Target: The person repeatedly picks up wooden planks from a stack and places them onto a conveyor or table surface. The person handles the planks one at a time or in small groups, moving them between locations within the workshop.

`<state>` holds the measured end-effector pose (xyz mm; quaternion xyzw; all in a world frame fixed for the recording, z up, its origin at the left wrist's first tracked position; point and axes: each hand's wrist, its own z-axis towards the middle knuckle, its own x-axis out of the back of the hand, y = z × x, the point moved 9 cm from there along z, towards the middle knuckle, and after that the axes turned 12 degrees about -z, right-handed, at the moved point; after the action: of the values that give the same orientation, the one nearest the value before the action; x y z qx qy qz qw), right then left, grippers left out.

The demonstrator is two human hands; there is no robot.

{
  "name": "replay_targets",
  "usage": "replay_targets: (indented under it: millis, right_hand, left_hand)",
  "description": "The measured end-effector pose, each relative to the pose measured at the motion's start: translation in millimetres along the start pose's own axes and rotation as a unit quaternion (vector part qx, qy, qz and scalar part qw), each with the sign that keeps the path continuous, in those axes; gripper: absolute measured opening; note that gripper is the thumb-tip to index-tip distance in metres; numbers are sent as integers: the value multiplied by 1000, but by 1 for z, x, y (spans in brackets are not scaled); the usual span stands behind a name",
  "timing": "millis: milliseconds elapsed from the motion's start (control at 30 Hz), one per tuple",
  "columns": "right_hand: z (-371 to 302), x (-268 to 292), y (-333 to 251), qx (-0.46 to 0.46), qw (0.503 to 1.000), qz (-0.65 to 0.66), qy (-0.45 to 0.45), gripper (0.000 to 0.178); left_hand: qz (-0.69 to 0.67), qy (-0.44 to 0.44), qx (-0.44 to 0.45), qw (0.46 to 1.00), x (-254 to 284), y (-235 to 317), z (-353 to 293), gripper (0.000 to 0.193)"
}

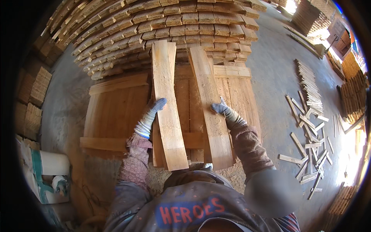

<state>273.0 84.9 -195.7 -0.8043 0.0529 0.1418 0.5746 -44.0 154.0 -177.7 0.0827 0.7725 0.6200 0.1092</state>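
My left hand [156, 105], in a blue-grey knit glove, grips the outer edge of a long wooden plank [169, 121], thumb on its top face. My right hand [220, 107], gloved likewise, holds a second plank [212, 112] by its outer edge, thumb on top. Both planks point away from me, apart from each other, and lean slightly inward at the far end on the left and outward on the right plank's near end. More wood shows beneath each plank. The fingers under the planks are hidden. Below lies a low platform of boards [119, 112] with crosswise slats.
A tall stack of boards [193, 29] rises just beyond the platform. Loose wood strips [309, 145] lie scattered on the grey floor to the right, near a row of sticks [309, 89]. At left stand a white-and-green container [54, 164] and stacked wood [38, 85].
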Motion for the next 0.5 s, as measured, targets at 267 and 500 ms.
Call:
replay_targets:
  millis: [267, 500]
  right_hand:
    - [-14, -27, -41, 48, 990, -100, 88, 94]
    - [-43, -22, -63, -122, 744, -634, 169, 133]
  left_hand:
    - [-29, 115, -38, 992, 12, -5, 19, 117]
    - [445, 97, 103, 884, -114, 43, -18, 141]
